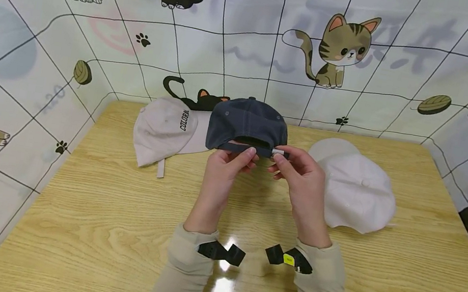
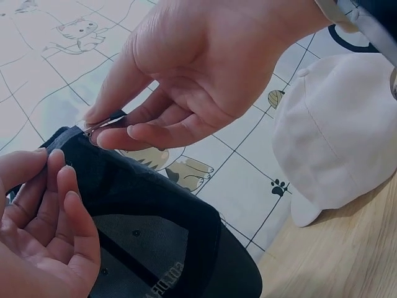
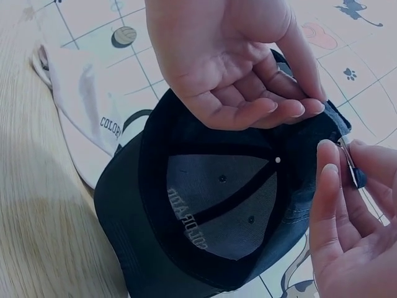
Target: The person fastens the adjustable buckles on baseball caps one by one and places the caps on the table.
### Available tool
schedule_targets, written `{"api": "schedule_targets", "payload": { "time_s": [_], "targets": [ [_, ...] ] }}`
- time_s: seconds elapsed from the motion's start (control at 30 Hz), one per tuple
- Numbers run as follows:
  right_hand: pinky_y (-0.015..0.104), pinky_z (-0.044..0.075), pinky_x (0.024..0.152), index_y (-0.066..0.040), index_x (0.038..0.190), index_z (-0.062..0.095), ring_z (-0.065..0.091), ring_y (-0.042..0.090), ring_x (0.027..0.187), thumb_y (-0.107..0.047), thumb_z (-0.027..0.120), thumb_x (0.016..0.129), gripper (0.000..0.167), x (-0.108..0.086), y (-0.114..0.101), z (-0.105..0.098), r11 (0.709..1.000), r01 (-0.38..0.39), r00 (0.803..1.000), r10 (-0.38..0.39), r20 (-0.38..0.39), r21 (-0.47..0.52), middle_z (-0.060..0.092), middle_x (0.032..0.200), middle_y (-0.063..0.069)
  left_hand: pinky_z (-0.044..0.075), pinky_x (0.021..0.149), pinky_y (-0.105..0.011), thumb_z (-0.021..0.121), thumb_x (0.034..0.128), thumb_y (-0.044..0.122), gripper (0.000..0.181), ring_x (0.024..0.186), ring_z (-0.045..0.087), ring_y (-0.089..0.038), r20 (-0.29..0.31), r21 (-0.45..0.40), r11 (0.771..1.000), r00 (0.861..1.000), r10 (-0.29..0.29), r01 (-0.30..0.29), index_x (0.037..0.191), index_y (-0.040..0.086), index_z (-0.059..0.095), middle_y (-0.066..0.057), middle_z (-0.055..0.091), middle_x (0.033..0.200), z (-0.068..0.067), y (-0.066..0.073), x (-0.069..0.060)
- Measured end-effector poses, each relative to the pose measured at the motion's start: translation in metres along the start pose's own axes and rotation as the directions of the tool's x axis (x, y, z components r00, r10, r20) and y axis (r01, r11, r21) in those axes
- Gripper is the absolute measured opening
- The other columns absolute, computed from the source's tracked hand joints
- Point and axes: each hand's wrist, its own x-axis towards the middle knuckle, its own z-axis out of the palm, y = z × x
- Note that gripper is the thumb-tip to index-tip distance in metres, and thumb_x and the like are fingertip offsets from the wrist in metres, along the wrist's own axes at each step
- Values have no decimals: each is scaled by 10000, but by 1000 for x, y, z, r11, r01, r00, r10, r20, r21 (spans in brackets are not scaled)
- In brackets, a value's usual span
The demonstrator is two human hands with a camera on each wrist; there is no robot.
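Observation:
A dark blue cap (image 1: pixel 249 120) is held up with its back opening facing the person. The left hand (image 1: pixel 220 177) pinches the cap's back strap (image 1: pixel 236 147) between thumb and fingers. At the strap's other side, the right hand (image 1: pixel 306 191) grips a small metal buckle (image 1: pixel 278 152) and the strap end. In the left wrist view the right hand (image 2: pixel 192 68) pinches the buckle (image 2: pixel 102 124), with the left hand (image 2: pixel 46 230) close by. The right wrist view shows the cap's inside (image 3: pixel 229 186), with the left hand (image 3: pixel 229 68) above it and the right hand (image 3: pixel 356 217) beside it.
On the wooden table (image 1: pixel 107 238), a pale cap (image 1: pixel 162 129) with dark lettering lies at the left, its strap hanging toward the front. A white cap (image 1: pixel 358 192) lies at the right, partly over another pale brim (image 1: pixel 336 147). Cat-print cloth (image 1: pixel 249 55) stands behind.

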Motion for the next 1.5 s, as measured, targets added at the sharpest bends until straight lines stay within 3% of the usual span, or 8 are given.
{"api": "schedule_targets", "payload": {
  "time_s": [0.27,0.5,0.67,0.77,0.93,1.1,1.3,1.5],
  "targets": [
    [289,495,580,-20,1048,618,607,237,676,-106,645,818,247,4,15,-2,1000,-8,1000,8,3,15,623,881,118,478,675,-324,669,807,222,225,731,583,-249,3,21,1000,1000,-17,17,915,28,632,-158,626,824,2,1,-1],
    [290,493,578,-21,1048,613,578,362,712,-124,646,819,253,3,18,-1,1000,-5,1000,5,11,-5,630,895,114,475,668,-313,665,812,217,218,751,566,-304,22,31,999,1000,-20,19,915,28,628,-219,588,832,5,2,-3],
    [288,494,585,6,1030,608,600,279,696,-104,633,829,231,1,9,1,1000,-8,1000,8,6,-21,627,878,126,479,692,-350,661,815,225,232,770,573,-315,27,50,998,999,-27,26,942,33,628,-129,612,819,5,2,-3],
    [294,493,584,-9,1024,619,606,247,689,-118,644,821,232,1,13,-1,1000,-2,1000,2,-8,-13,627,856,134,476,712,-376,652,822,241,249,768,576,-295,37,45,998,999,-38,36,953,31,622,-170,606,845,5,1,-2],
    [284,484,568,-23,1023,630,608,217,664,-134,655,812,239,4,19,-5,1000,16,999,-16,-39,-1,630,838,126,469,674,-318,618,844,288,298,720,582,-227,59,-109,987,992,-112,118,984,27,590,-143,606,826,1,-3,1],
    [278,484,574,-25,1027,628,602,240,664,-141,657,810,248,5,18,-8,1000,20,999,-20,-37,5,630,831,142,457,652,-274,613,849,267,281,668,574,-153,66,-325,931,986,-153,166,1009,43,559,-56,592,774,-4,-5,3],
    [279,487,580,-26,1043,622,576,336,696,-133,649,817,251,5,17,-9,1000,12,999,-12,-35,10,618,855,169,459,645,-253,623,844,199,166,683,551,-145,51,-367,919,989,-135,145,952,91,558,-47,580,797,-5,-5,5],
    [280,488,574,-6,1033,618,588,297,672,-105,638,822,234,4,12,-6,1000,2,999,-1,-42,12,614,855,183,466,651,-251,639,833,192,182,703,548,-150,23,-372,920,992,-125,125,962,77,582,-56,576,828,-5,-5,4]
  ]
}}
